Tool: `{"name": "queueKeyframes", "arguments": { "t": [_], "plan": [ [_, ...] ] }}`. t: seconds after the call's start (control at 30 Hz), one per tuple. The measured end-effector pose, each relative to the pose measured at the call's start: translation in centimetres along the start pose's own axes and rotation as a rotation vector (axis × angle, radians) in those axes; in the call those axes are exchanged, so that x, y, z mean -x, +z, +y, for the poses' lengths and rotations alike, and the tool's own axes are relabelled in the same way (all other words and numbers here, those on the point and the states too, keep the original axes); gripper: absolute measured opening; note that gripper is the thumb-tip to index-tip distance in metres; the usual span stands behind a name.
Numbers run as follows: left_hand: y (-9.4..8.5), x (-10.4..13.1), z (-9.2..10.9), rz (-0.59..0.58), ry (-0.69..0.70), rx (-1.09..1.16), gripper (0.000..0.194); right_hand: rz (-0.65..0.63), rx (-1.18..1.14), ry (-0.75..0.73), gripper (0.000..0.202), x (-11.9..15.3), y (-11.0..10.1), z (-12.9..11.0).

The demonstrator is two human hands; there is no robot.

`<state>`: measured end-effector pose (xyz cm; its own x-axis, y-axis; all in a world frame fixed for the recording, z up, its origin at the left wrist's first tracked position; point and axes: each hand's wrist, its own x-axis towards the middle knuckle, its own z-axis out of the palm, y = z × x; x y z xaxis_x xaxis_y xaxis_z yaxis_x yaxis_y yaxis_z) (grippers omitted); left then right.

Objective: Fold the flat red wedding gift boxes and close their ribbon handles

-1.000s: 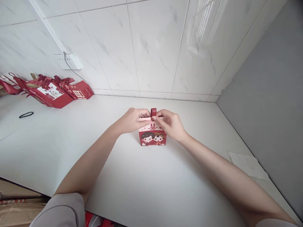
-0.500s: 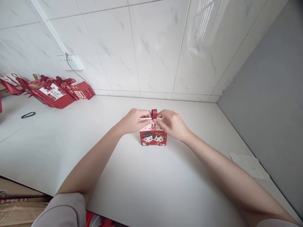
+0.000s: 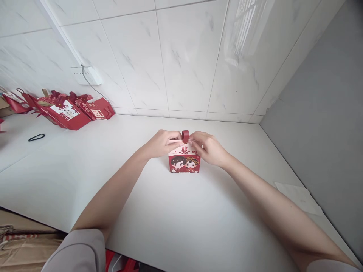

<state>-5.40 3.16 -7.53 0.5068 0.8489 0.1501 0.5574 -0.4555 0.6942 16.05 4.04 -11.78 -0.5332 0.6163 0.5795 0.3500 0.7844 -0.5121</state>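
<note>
A small red and white box (image 3: pixel 185 163) stands upright on the white table, with two cartoon faces on its front and red lettering above them. A dark red ribbon loop (image 3: pixel 185 136) sticks up from the middle of its top edge. My left hand (image 3: pixel 168 143) pinches the top edge on the left of the loop, thumb in front and fingers behind. On the other side of the loop, my right hand (image 3: pixel 206 148) pinches the same edge in the same way. Some fingertips of both hands are hidden behind the top.
Several red gift bags and boxes (image 3: pixel 70 113) lean by the tiled wall at the back left. A black loop (image 3: pixel 36 137) lies in front of them. A cable runs from a wall socket (image 3: pixel 87 75). White paper (image 3: pixel 297 196) lies at the right edge.
My right thumb has shifted slightly right along the top edge, away from the loop's base. Both hands still pinch the box top. The view has shifted slightly.
</note>
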Motion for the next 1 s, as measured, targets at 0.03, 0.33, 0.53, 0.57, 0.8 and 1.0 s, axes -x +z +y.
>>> {"name": "queueKeyframes", "arguments": {
  "t": [0.03, 0.33, 0.53, 0.57, 0.8, 1.0],
  "plan": [
    [-0.1, 0.0, 0.0, -0.012, -0.014, 0.015, 0.024, -0.013, -0.026, 0.014, 0.022, 0.0, -0.1, 0.0],
    [0.9, -0.2, 0.2, 0.087, -0.056, 0.101, 0.021, 0.143, -0.158, 0.137, 0.024, 0.3, 0.8, -0.2],
    [2.0, -0.5, -0.1, 0.18, -0.024, 0.163, 0.022, 0.212, -0.137, 0.127, 0.02, 0.2, 0.7, -0.2],
    [2.0, -0.5, -0.2, 0.186, -0.025, 0.167, 0.023, 0.21, -0.132, 0.126, 0.02, 0.2, 0.7, -0.2],
    [2.2, -0.6, -0.5, 0.192, -0.057, 0.129, 0.027, 0.189, -0.142, 0.131, 0.022, 0.1, 0.7, -0.4],
    [2.2, -0.6, -0.6, 0.202, -0.053, 0.132, 0.03, 0.192, -0.122, 0.121, 0.025, 0.0, 0.4, -0.4]
  ]
}}
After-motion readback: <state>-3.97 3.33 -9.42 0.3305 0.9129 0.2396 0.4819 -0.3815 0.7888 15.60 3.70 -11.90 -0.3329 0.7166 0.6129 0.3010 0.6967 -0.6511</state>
